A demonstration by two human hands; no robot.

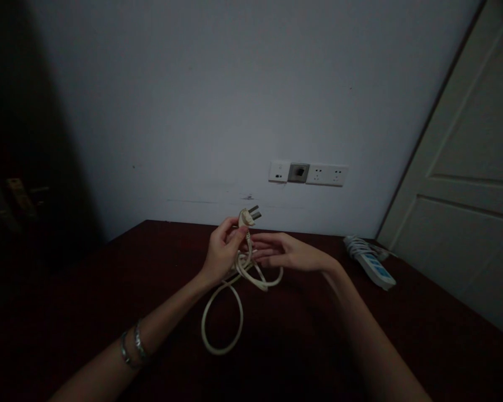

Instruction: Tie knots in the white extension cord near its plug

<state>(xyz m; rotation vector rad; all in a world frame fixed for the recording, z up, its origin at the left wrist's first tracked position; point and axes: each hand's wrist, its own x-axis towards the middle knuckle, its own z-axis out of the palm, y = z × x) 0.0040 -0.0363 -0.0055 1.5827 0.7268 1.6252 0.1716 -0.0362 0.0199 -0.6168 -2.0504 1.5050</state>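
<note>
My left hand point(223, 248) is closed around a cream power cord point(222, 312) just below its plug point(248, 215), which points up and to the right. The cord hangs from that hand in loops down onto the dark red table point(109, 301). My right hand point(287, 252) is beside it with fingers stretched out toward the left, touching or nearly touching the cord loops under the plug; it grips nothing that I can see. Two bracelets sit on my left wrist.
A white power strip point(375, 266) with its bundled cable lies on the table at the right. A row of wall sockets point(308, 173) sits on the white wall above the table. A pale door point(465, 184) stands at the right. The left side is dark.
</note>
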